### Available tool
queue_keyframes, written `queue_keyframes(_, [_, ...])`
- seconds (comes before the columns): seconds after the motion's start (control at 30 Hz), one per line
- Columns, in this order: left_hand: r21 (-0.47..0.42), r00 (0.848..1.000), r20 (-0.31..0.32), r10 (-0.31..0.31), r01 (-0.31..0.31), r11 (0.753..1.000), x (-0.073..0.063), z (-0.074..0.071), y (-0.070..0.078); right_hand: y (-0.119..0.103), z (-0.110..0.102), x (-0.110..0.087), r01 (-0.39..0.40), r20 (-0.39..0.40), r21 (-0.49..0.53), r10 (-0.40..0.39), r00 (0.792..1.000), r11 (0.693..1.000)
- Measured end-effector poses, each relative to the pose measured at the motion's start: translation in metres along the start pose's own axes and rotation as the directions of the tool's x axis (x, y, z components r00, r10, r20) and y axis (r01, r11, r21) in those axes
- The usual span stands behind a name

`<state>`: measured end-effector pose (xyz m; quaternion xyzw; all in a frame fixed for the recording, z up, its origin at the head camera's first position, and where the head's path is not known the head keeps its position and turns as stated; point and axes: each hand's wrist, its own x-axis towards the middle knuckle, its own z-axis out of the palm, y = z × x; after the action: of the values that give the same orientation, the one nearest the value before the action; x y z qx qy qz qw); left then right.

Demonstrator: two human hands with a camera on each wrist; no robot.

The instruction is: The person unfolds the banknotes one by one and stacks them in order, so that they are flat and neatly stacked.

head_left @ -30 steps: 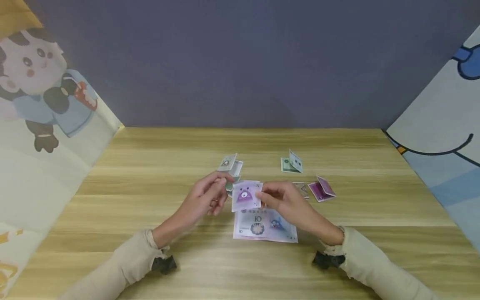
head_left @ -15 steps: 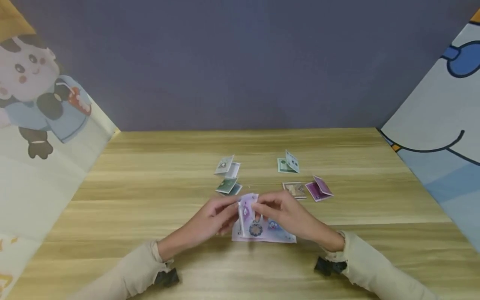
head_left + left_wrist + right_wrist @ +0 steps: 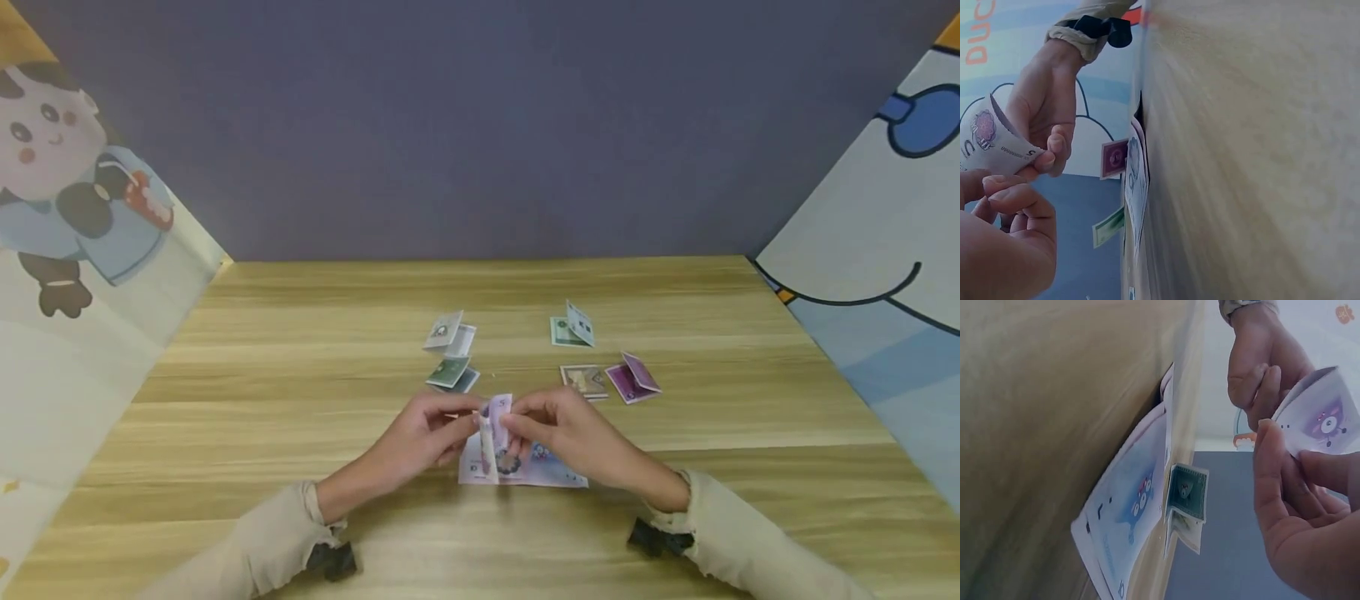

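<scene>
Purple toy banknote is pinched half-folded between left hand and right hand, just above the flat blue ten-note. Folding appears underway; the crease likely needs pressing next.

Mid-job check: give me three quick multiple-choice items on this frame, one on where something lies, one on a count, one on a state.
1. Where does the flat blue-and-white note lie?
A. at the far table edge
B. on the table under both hands
C. beside the right wall

2. How many folded notes lie on the table beyond the hands?
A. two
B. five
C. eight

3. How is the purple note held?
A. flat on the table
B. pinched, folded, between the left hand and right hand
C. in the left hand alone

Key: 1 B, it shows just beneath the fingers; 2 B, two lie on the left and three on the right; 3 B, fingers of both hands pinch its bent halves above the table.
</scene>
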<state>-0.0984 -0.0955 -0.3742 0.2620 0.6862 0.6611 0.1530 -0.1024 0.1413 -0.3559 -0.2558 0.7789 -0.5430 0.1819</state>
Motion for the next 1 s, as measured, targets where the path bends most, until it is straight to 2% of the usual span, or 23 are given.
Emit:
queue_keyframes(0.2, [-0.047, 0.998, 0.045, -0.05, 0.052, 0.998, 0.001, 0.0, 0.004, 0.002, 0.001, -0.006, 0.039, -0.045, -0.035, -0.041, 0.998, 0.999])
queue_keyframes(0.33, [-0.066, 0.996, 0.077, -0.045, 0.05, 0.997, 0.002, 0.002, 0.005, 0.006, -0.001, -0.01, 0.052, -0.075, -0.066, -0.057, 0.996, 0.997])
queue_keyframes(0.43, [-0.038, 0.997, 0.056, -0.047, 0.05, 0.998, 0.003, 0.001, 0.005, 0.008, -0.004, -0.014, 0.042, -0.088, -0.067, -0.048, 0.995, 0.997])
queue_keyframes(0.57, [0.011, 0.996, -0.003, -0.084, 0.084, 0.996, 0.003, -0.001, 0.007, 0.009, -0.006, -0.017, 0.043, -0.091, -0.052, -0.047, 0.995, 0.998])
queue_keyframes(0.77, [-0.025, 0.991, -0.025, -0.132, 0.132, 0.991, 0.003, -0.004, 0.011, 0.012, -0.01, -0.019, 0.08, -0.1, -0.043, -0.084, 0.991, 0.996])
queue_keyframes(1.0, [-0.023, 0.99, -0.042, -0.131, 0.131, 0.991, 0.003, -0.008, 0.013, 0.014, -0.015, -0.023, 0.093, -0.12, -0.046, -0.098, 0.988, 0.995])
